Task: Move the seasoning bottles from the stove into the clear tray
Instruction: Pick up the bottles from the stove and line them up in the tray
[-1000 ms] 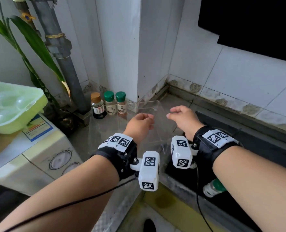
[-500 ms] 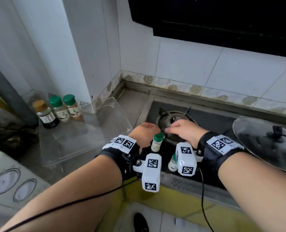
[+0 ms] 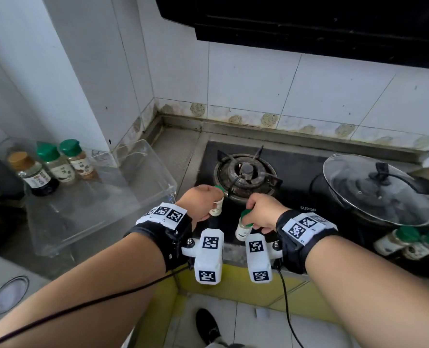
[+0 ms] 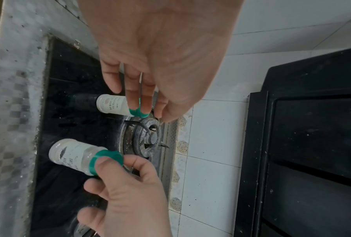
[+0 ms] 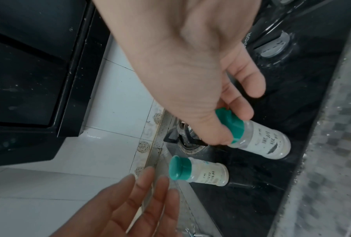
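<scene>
Two small white seasoning bottles with green caps stand on the black stove (image 3: 296,172) in front of the burner. My left hand (image 3: 208,199) (image 4: 150,114) hovers over the left bottle (image 3: 217,207) (image 4: 112,104) (image 5: 207,174); its fingers are nearly straight beside the cap, with no grip showing. My right hand (image 3: 248,217) (image 5: 231,126) pinches the green cap of the right bottle (image 3: 243,228) (image 5: 263,144) (image 4: 73,155) between thumb and fingers. The clear tray (image 3: 143,156) sits on the counter left of the stove, with three bottles (image 3: 55,164) at its far left end.
The burner (image 3: 243,172) is just behind both bottles. A pot with a glass lid (image 3: 379,189) covers the right side of the stove, and more green-capped bottles (image 3: 396,239) stand in front of it. A black range hood (image 3: 308,21) hangs overhead.
The view swung right from the tray to the stove. Both hands came down onto the two bottles by the burner, and the right hand took hold of a cap.
</scene>
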